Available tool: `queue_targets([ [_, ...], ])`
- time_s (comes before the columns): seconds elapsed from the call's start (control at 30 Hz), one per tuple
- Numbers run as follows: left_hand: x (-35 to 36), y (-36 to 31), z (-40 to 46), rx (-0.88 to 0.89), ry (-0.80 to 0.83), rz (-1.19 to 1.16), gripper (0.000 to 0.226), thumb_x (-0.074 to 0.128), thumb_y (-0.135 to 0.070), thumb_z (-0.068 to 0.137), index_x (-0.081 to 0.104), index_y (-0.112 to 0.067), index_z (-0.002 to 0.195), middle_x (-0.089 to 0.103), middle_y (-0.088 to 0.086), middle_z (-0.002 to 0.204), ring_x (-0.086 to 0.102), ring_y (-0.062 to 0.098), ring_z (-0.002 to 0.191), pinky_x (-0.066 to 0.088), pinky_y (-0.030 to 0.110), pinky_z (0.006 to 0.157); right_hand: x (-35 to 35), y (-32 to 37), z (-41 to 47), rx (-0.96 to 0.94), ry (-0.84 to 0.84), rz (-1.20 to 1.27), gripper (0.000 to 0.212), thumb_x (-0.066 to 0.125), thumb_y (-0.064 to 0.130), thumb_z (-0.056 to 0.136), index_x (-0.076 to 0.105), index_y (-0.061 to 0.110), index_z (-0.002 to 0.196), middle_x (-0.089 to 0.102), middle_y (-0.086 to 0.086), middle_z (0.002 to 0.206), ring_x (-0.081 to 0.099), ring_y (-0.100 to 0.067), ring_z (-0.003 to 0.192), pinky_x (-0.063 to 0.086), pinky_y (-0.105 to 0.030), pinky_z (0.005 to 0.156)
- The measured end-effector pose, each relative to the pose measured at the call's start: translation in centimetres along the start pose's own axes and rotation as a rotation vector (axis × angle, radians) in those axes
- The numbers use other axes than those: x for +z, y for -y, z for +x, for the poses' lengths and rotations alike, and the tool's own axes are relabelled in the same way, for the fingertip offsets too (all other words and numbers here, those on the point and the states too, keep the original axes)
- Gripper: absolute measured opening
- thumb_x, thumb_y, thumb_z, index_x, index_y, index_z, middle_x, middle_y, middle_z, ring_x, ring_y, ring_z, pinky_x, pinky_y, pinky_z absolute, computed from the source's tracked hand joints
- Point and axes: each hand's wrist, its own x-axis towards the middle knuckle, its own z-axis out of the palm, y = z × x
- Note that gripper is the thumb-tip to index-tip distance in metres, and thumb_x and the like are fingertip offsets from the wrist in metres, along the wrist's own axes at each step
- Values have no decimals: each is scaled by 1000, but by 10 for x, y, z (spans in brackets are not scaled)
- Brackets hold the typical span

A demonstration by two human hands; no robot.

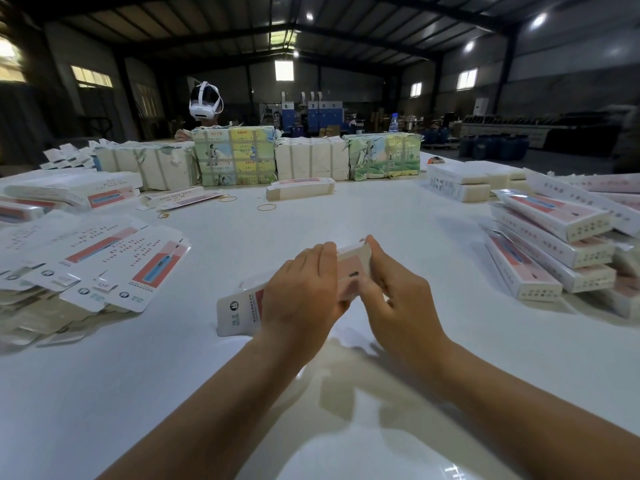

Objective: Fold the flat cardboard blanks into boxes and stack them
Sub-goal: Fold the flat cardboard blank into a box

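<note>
Both hands (pixel 349 289) round box blank (pixel 351 268)

Cardboard blanks and folded boxes on a white table

A half-folded box (pixel 349 268), white with a pink panel, is held at near centre just above the table, its far end partly formed and its near end still a flat rounded flap (pixel 237 311) pointing left and near. At the left lies a thick, fanned pile of flat blanks (pixel 86 268), printed side up, white with red-and-blue panels and small text. At the right, finished boxes (pixel 554 244) lie stacked in slanted tiers, long and narrow, their ends towards the near side. One more folded box (pixel 300 188) lies alone on its side at far centre.
</note>
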Motion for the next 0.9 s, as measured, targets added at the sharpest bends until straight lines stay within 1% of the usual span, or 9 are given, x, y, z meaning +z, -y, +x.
queue_targets([
  [0.07,0,-1,1,4,-10,34,46,58,-42,85,69,2,95,71,14,82,68,25,64,52,27,51,0,0,0,-8,-24,-35,41,51,16,94,53,4,133,62,6,95,55,4,78,34,0,71],
  [0.13,1,-2,0,3,4,78,47,79,-38,66,70,1,92,71,13,79,68,23,61,51,25,50,0,0,1,-73,-67,-143,36,51,6,94,54,-1,129,69,-8,102,62,-9,82,35,-2,75],
  [0.27,2,-5,1,-3,-7,121,51,82,-40,60,71,-1,91,71,10,77,67,21,59,50,24,49,0,3,2,-111,-48,-263,39,52,1,90,52,-9,128,67,-21,113,68,-33,95,38,-15,82],
  [0.37,3,-4,0,3,-14,131,50,81,-41,61,71,-1,91,71,10,77,67,21,59,50,25,49,0,3,3,-107,-27,-280,39,51,3,91,53,-8,129,67,-20,114,67,-32,96,40,-18,83],
  [0.47,4,-3,-1,22,-6,117,51,82,-41,62,70,-1,93,71,10,78,67,21,60,50,25,50,-2,2,6,-20,-52,-188,31,52,7,95,60,1,125,72,-8,87,59,-7,67,39,-6,66],
  [0.53,4,-4,-2,35,-4,120,48,80,-40,65,70,-2,93,70,8,78,67,20,61,50,26,51,-4,1,9,76,-59,-97,28,52,14,96,64,7,120,70,-3,77,52,-4,58,35,-8,55],
  [0.7,5,-8,-3,42,20,112,36,75,-34,70,70,-4,88,68,5,73,65,18,59,48,25,49,-4,-1,7,-6,-24,-232,30,51,12,96,63,2,121,64,-1,71,51,-2,53,33,-8,57],
  [0.83,5,-11,-3,41,50,97,32,72,-28,67,70,-4,88,66,3,70,62,16,56,45,24,47,-5,-3,6,-109,3,-400,40,46,10,90,57,-7,124,71,-17,87,66,-31,71,40,-22,66],
  [0.9,4,-10,-3,12,84,52,41,79,-32,65,70,-3,92,69,6,75,66,19,59,48,24,48,-1,-2,5,-25,58,-307,41,44,11,98,45,1,138,68,-13,109,63,-26,91,38,-13,73],
])
